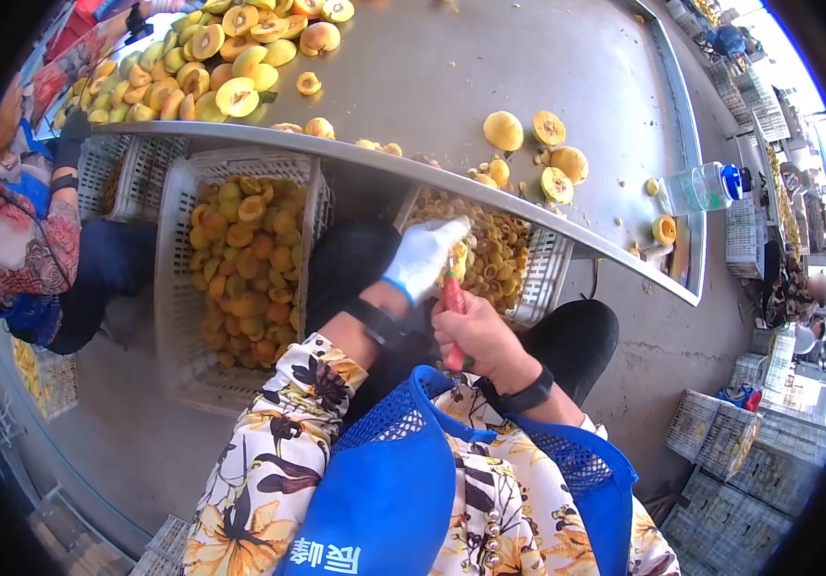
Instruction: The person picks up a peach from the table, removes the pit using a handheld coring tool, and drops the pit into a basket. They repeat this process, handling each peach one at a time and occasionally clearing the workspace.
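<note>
My left hand [424, 257], in a white glove, is closed around a piece of yellow stone fruit [459, 255] that looks like apricot. My bare right hand [482, 334] grips a hand tool with a red and green handle [453, 294]. The tool's far end meets the fruit at my gloved fingers, which partly hide it. Both hands are over a white crate [549, 274] of small brownish-yellow pits and scraps [499, 252], just below the table edge.
On the metal table [413, 82] lie a heap of halved fruit [206, 67], several loose pieces and a plastic bottle [696, 188]. A crate [175, 278] of fruit halves stands to my left. Another person [24, 240] sits beyond it. Stacked crates [749, 461] stand at right.
</note>
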`<state>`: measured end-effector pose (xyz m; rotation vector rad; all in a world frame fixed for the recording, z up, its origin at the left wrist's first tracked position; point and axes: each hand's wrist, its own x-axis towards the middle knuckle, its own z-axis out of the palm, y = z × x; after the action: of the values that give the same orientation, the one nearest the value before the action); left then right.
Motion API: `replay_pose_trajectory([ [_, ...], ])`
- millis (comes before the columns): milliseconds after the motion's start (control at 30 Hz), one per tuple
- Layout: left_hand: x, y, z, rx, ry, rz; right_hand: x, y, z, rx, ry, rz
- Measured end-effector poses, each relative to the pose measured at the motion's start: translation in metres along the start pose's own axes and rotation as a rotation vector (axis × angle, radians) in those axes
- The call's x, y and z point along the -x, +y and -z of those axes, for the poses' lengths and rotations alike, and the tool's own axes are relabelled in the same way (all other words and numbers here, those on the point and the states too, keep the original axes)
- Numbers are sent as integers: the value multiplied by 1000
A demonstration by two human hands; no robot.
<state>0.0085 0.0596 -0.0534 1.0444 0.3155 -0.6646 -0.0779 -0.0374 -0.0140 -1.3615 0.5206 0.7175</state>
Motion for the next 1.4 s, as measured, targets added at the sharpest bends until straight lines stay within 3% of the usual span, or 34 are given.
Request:
replay_pose_trajectory([
  [100,-4,3,8,274,-125,279,-6,19,-1,271,83,168],
  [167,-4,4,8,271,-140,283,-6,20,0,375,112,257],
  [267,-2,2,7,220,-125,175,-4,9,13,206,-63,108],
  [400,0,4,6,-30,-73,-62,6,-15,20,-307,-313,-193],
  [500,4,6,5,-19,-93,-74,7,-11,21,-409,-366,-191],
  [600,6,8,4,186,-132,23,5,-5,22,-471,-421,-160],
  [700,12,9,3,575,-294,261,5,0,16,-509,-499,-37],
  [767,18,-14,-1,536,-237,84,9,-12,10,-465,-571,64],
  [800,21,-13,-6,511,-211,-9,10,-21,10,-479,-557,107],
  [833,20,-5,-3,437,-239,23,13,-24,12,-509,-531,148],
  [867,23,1,-5,510,-85,120,16,-26,15,-537,-504,191],
  [900,23,8,-2,487,-81,125,19,-26,21,-590,-472,191],
  [1100,47,69,47,438,-38,-36,25,-20,47,-187,-243,282],
  [1167,58,81,93,319,51,-148,29,-20,51,-19,-140,312],
  [1233,62,82,146,-18,375,-266,27,-16,55,157,-23,378],
  [1267,51,66,186,-356,571,-415,23,-9,57,263,75,476],
  [1300,77,84,168,-1133,746,-269,18,-1,57,370,176,571],
  [1333,82,81,172,-1633,846,-396,16,3,58,477,281,664],
  [1400,82,79,163,-1487,760,-649,16,1,57,563,358,611],
])
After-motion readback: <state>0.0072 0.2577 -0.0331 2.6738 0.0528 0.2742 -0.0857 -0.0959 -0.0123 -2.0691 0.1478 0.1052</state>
